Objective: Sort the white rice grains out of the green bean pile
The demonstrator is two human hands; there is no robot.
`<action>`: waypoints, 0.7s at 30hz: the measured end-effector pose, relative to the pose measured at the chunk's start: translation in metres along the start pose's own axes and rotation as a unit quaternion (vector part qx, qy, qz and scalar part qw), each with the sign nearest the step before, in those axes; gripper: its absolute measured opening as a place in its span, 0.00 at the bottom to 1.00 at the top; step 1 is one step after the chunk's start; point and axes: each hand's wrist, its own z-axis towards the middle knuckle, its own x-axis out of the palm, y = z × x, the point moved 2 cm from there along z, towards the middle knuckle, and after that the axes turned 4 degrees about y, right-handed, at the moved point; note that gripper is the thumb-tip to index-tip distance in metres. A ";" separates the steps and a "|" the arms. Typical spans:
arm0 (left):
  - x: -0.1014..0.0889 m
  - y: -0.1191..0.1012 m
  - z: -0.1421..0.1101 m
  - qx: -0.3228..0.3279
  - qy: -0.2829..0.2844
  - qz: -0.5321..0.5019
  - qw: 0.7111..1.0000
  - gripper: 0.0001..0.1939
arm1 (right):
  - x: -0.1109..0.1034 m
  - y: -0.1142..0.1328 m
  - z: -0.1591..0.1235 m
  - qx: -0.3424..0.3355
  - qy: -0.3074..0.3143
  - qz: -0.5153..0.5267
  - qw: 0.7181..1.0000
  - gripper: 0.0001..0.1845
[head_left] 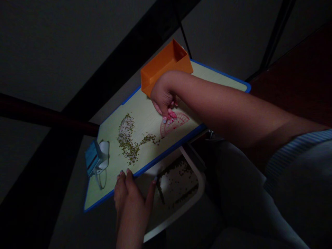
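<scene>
My right hand [164, 94] bends down over the pale board [145, 110] with its fingers drawn together at a clear semicircular protractor with red markings [174, 125]. The fingertips hold the protractor's upper edge, and part of it is hidden under them. To its left, small olive-green grains [131, 152] lie scattered in a curved trail, with a paler patch of grains [126, 126] above. My left hand [132, 192] is at the board's blue near edge, fingers stretched and thumb apart, holding nothing.
An orange open box [166, 64] stands at the board's far edge, behind my right hand. A small blue-and-white device with a strap [97, 157] sits at the left end. Below the board, a white-rimmed tray [198, 190] contains dark grains.
</scene>
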 end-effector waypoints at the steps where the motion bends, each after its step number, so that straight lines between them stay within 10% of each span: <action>1: 0.000 0.000 0.000 -0.003 0.002 0.002 1.000 0.44 | 0.003 0.001 -0.001 0.014 0.003 0.006 1.000 0.26; 11: -0.001 0.000 -0.001 -0.011 0.009 0.003 1.000 0.44 | 0.018 0.008 0.008 -0.033 0.163 -0.072 0.983 0.18; 21: 0.003 0.003 -0.001 -0.008 0.000 0.001 1.000 0.43 | 0.034 0.016 0.011 -0.057 0.183 -0.091 0.977 0.12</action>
